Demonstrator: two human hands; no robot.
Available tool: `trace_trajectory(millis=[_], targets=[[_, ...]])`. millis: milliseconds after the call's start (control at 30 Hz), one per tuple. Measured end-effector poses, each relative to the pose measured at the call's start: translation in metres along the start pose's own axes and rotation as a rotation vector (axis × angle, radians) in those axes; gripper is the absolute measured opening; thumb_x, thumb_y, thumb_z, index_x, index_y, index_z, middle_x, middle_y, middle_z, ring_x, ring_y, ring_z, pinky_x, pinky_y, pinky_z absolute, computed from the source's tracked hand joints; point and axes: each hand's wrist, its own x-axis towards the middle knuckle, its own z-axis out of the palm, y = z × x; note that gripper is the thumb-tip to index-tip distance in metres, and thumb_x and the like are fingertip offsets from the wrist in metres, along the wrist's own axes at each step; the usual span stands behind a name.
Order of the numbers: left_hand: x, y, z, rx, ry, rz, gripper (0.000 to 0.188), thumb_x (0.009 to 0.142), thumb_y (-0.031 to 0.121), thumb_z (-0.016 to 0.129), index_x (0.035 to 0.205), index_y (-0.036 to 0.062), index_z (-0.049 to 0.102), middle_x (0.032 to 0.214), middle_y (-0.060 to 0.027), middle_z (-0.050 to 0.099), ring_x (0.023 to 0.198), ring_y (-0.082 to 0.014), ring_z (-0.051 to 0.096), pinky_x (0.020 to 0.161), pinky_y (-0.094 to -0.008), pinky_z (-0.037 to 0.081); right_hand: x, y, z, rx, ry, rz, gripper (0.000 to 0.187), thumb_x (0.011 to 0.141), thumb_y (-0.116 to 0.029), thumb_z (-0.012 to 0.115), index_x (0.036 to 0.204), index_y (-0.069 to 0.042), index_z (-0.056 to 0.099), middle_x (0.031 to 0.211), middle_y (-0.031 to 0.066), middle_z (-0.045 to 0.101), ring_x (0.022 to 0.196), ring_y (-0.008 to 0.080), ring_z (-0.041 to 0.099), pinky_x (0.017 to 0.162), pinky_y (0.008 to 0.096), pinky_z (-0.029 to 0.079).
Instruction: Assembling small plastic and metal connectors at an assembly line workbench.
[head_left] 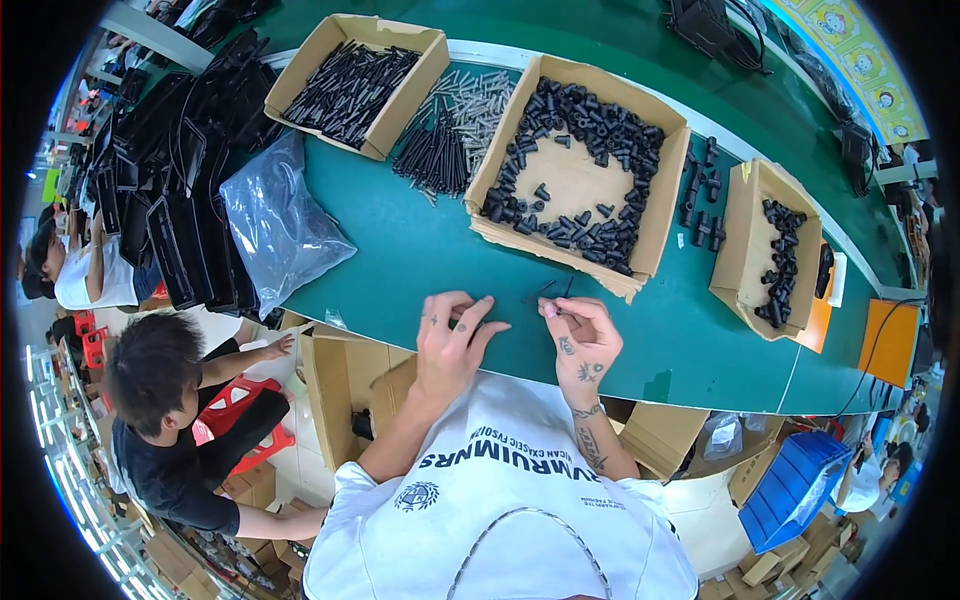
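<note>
My left hand (455,338) hovers over the near edge of the green table (400,240), its thumb and fingers apart with nothing between them. To its right, my right hand (585,340) pinches a thin black piece (570,287) between thumb and fingers; its lower part is hidden by the fingertips. Another slim dark piece (545,291) shows just left of those fingertips, too small to make out well. Beyond both hands stands a cardboard tray (630,280) of short black plastic fittings (572,228).
Far left, a carton (425,75) holds dark rods, beside loose piles of black rods (437,155) and silver rods (485,100). A smaller box (733,255) of black parts stands right. A clear plastic bag (280,225) and black housings (190,180) lie left. A seated person (175,420) is nearby.
</note>
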Motion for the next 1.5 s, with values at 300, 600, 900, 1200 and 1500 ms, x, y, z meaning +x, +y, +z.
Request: trace_trajectory(millis=[300, 600, 900, 1200, 1500], targets=[[-0.008, -0.034, -0.017, -0.024, -0.098, 0.097, 0.033, 0.069, 0.005, 0.081, 0.099, 0.0034, 0.069, 0.084, -0.0076, 0.058, 0.074, -0.0261, 0.056, 0.066, -0.0365, 0.047, 0.004, -0.024, -0.014, -0.655, -0.165, -0.178, 0.014, 0.079, 0.005, 0.076, 0.092, 0.003, 0.07, 0.089, 0.0133, 0.072, 0.072, 0.0144, 0.069, 0.065, 0.0245, 0.055], [0.001, -0.005, -0.002, -0.64, -0.28, -0.317, 0.015, 0.081, -0.008, 0.074, 0.092, -0.0033, 0.066, 0.083, -0.0117, 0.067, 0.065, -0.0146, 0.068, 0.055, -0.0244, 0.053, -0.001, -0.025, -0.029, -0.056, -0.099, -0.033, 0.006, 0.088, 0.005, 0.068, 0.093, 0.008, 0.066, 0.093, 0.0187, 0.069, 0.081, 0.0232, 0.071, 0.064, 0.0297, 0.06], [-0.005, -0.003, 0.012, -0.786, -0.15, -0.257, 0.023, 0.071, -0.011, 0.081, 0.09, -0.0031, 0.071, 0.088, -0.0162, 0.07, 0.074, -0.0173, 0.069, 0.064, -0.0265, 0.059, -0.003, -0.024, -0.03, 0.087, -0.193, 0.053, 0.007, 0.088, 0.006, 0.068, 0.095, 0.008, 0.066, 0.093, 0.0179, 0.067, 0.078, 0.0204, 0.07, 0.064, 0.0288, 0.06], [0.003, -0.001, 0.009, -0.596, -0.189, -0.106, 0.018, 0.071, 0.002, 0.084, 0.086, 0.0008, 0.074, 0.081, -0.0111, 0.073, 0.071, -0.0189, 0.07, 0.061, -0.0289, 0.055, -0.001, -0.021, -0.031, 0.11, -0.215, 0.139, 0.007, 0.089, 0.002, 0.068, 0.093, 0.007, 0.066, 0.093, 0.0172, 0.067, 0.075, 0.0199, 0.068, 0.062, 0.0293, 0.058], [0.007, 0.006, 0.014, -0.957, -0.297, -0.41, 0.011, 0.08, -0.002, 0.078, 0.089, -0.0025, 0.073, 0.086, -0.0128, 0.071, 0.072, -0.0154, 0.07, 0.062, -0.0252, 0.058, 0.007, -0.024, -0.034, -0.401, -0.487, -0.233, 0.028, 0.091, -0.002, 0.067, 0.117, 0.006, 0.067, 0.1, 0.0151, 0.067, 0.086, 0.0206, 0.065, 0.07, 0.0284, 0.054]])
